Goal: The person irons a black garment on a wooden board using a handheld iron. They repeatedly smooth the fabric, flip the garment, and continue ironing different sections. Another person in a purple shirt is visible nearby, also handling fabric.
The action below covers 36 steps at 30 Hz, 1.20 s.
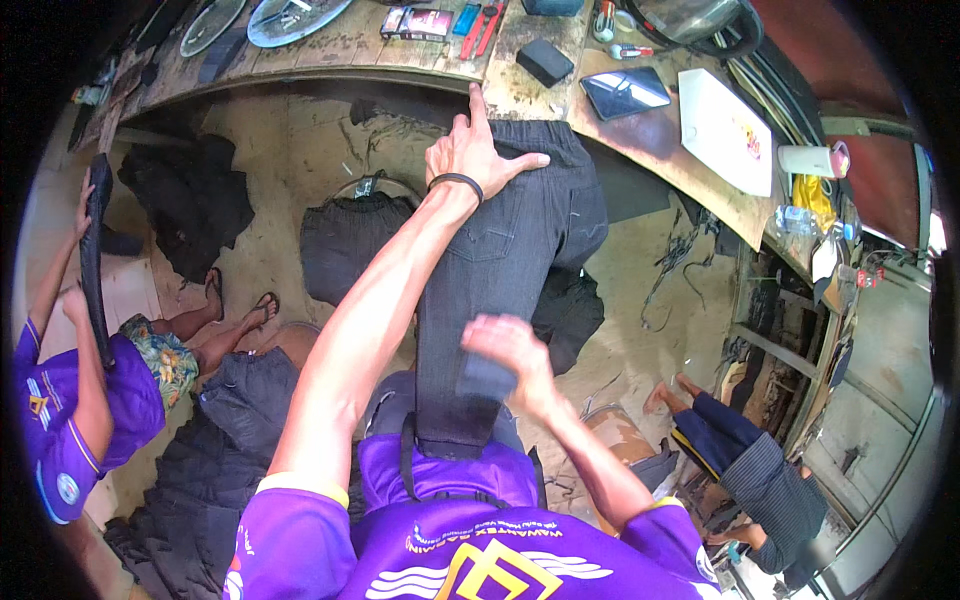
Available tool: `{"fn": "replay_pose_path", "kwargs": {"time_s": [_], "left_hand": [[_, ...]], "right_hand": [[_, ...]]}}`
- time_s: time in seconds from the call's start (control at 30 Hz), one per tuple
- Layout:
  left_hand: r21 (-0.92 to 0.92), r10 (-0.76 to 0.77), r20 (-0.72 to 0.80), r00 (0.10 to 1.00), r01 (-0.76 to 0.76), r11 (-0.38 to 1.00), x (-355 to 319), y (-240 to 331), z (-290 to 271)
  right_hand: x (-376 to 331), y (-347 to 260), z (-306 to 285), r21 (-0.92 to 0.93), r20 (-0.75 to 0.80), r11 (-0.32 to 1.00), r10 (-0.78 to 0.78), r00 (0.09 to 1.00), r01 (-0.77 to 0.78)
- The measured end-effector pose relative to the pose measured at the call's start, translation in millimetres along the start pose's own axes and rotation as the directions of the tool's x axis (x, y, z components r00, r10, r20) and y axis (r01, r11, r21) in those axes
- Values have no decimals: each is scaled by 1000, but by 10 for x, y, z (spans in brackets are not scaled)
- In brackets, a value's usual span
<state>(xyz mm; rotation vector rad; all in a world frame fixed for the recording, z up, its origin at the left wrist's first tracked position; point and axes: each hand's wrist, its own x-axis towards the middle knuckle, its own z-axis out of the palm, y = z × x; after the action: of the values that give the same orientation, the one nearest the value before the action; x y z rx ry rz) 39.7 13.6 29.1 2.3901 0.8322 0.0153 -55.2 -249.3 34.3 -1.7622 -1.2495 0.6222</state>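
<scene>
A pair of black jeans (515, 230) stretches from the bench edge down towards my lap, its gathered waistband at the far end and a stitched back pocket showing. Near that waistband my left hand (465, 155) lies flat on the cloth, index finger and thumb stretched wide apart, a dark band round the wrist. Over the lower leg of the jeans, my right hand (515, 350) is smeared by motion. It grips a dark grey-blue block (486, 378), which is against or just above the fabric; I cannot tell which.
On the wooden bench (350, 55) lie a black block (545, 62), a phone (625, 93), a white box (725, 130) and red scissors-like tools (482, 30). Dark garments (200, 480) are heaped at lower left. Co-workers sit at left (95, 400) and right (765, 470).
</scene>
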Motion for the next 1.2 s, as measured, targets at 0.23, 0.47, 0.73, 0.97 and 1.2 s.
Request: {"fn": "replay_pose_path", "kwargs": {"time_s": [0.23, 0.47, 0.73, 0.97, 1.2], "left_hand": [[203, 231, -104, 967, -207, 957, 234, -86, 176], [371, 801, -105, 590, -724, 582, 640, -52, 304], [431, 799, -101, 592, -698, 572, 620, -79, 197], [399, 820, -220, 528, -718, 570, 595, -32, 225], [-53, 251, -710, 658, -405, 913, -324, -492, 17]], "right_hand": [[242, -298, 96, 9, -64, 1000, 25, 998, -25], [252, -399, 218, 238, 164, 969, 31, 986, -70], [531, -506, 306, 400, 426, 886, 45, 904, -233], [242, -519, 513, 280, 112, 943, 156, 981, -182], [847, -265, -281, 124, -865, 828, 361, 349, -547]]}}
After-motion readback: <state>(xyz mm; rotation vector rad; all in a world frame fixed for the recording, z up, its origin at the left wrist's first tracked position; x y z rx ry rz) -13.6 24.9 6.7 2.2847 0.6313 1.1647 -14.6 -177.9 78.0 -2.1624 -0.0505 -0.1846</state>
